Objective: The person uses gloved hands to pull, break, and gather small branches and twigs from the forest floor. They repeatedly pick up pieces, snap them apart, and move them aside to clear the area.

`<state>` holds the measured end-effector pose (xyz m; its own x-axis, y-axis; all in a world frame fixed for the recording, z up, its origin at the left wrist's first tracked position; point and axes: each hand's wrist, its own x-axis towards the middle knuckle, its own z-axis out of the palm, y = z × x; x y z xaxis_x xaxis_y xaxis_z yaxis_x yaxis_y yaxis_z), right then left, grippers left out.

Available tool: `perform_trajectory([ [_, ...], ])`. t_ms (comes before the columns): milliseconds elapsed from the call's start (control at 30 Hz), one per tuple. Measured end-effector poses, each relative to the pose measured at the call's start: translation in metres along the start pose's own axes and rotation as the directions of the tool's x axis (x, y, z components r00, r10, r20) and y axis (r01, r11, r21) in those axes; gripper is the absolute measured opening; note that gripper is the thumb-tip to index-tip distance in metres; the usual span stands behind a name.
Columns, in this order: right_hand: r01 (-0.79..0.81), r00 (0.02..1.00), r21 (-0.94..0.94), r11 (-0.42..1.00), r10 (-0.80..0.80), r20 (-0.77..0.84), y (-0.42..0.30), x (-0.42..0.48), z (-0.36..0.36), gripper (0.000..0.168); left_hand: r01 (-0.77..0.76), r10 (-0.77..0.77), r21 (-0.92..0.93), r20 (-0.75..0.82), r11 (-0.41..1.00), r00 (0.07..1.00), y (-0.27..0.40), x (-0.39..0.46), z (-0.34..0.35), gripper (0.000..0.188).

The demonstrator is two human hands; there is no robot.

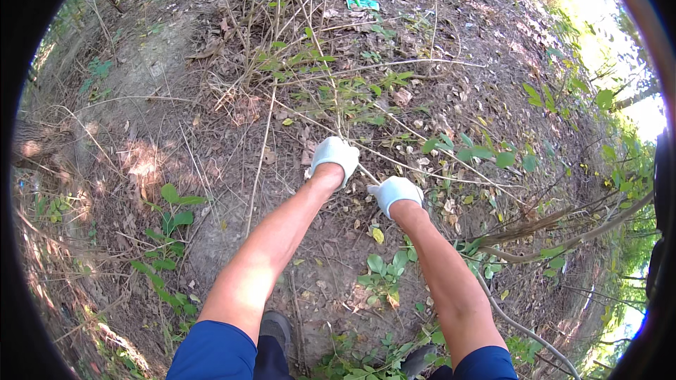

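A white glove covers my left hand (336, 159), which is closed around a thin branch near the middle of the view. My right hand (396, 195), gloved in white too, is lower and to the right, closed on the lower end of the same thin branch (368, 173). From my left hand the stem runs upward and spreads into leafy twigs (327, 71). Other thin bare stems cross the ground just beyond and to the right of my hands. The gloves hide my fingers and the gripped parts of the branch.
Dry leaves and bare soil (327, 243) cover the ground. A thick curved branch (570, 243) reaches in from the right. Green seedlings (388, 269) grow near my shoes (275, 327). A green wrapper (363, 3) lies farther off. A tree trunk (39, 142) stands at left.
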<state>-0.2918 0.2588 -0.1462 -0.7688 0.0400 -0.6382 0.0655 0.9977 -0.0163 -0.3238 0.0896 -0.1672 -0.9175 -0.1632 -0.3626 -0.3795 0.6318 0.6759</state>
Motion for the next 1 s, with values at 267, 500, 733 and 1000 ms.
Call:
perform_trajectory([
  [267,-0.015,0.991,-0.015,1.0,0.013,-0.135,0.034,-0.003,0.041,0.043,-0.009,0.009,-0.005,0.042,1.0,0.999,-0.011,-0.014,0.034,0.031],
  [500,0.03,0.999,0.018,0.999,-0.03,0.044,0.04,0.006,0.019,0.054,0.114,-0.094,-0.217,0.103,0.969,0.99,-0.035,0.011,0.072,0.042],
  [733,0.197,0.881,0.394,0.898,0.014,-0.472,0.051,-0.038,-0.032,0.062,0.171,-0.15,-0.362,0.086,0.917,0.985,-0.034,0.008,0.046,0.026],
  [1000,0.342,0.845,0.406,0.847,-0.088,-0.528,0.05,-0.058,-0.011,0.029,0.191,-0.161,-0.477,0.103,0.858,0.982,-0.021,-0.005,0.032,0.02],
])
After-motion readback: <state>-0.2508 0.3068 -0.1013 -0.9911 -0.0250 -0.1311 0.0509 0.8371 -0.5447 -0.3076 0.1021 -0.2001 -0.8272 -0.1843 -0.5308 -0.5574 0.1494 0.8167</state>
